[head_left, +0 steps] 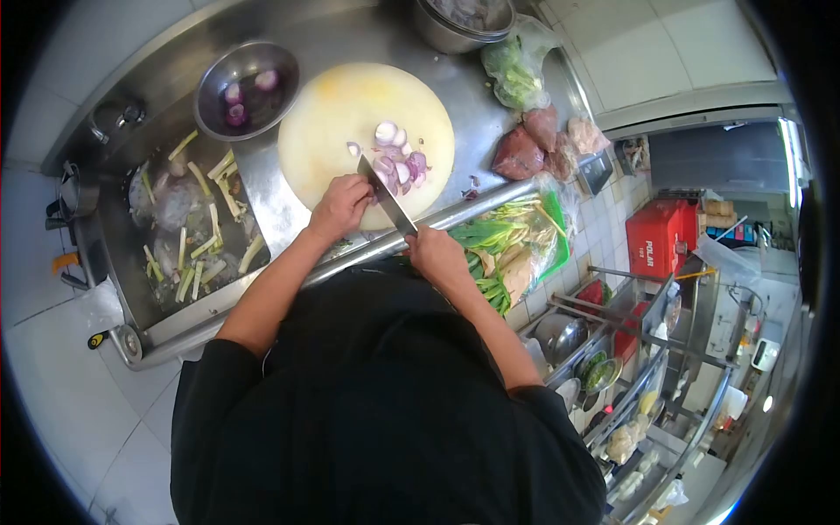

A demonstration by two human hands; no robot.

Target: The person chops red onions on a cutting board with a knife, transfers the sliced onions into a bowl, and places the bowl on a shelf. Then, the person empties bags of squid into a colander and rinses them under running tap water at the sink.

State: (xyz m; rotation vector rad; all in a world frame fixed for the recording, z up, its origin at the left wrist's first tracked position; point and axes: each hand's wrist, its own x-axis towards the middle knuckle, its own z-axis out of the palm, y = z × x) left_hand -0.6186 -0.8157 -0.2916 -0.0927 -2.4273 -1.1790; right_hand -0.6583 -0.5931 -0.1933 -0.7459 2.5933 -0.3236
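Note:
My right hand [437,256] is closed around the handle of a kitchen knife [390,199], its blade pointing away from me over the round white cutting board [324,114]. Close against the blade's left side is my left hand [344,207], fingers curled together; whatever lies under them is hidden. Cut pieces of red onion [404,168] lie in a loose pile right of the blade, and a small onion piece [353,149] sits apart near the tip. Behind the board to the left, a steel bowl [208,96] holds several peeled red onions [235,115].
Left is a sink [131,289] with pale green stalks [199,178] in it. Bagged meat [523,156], a bag of greens [516,70] and a steel pot [455,39] stand right of the board. A green crate [555,236] of leafy vegetables and a metal rack [612,341] are at my right.

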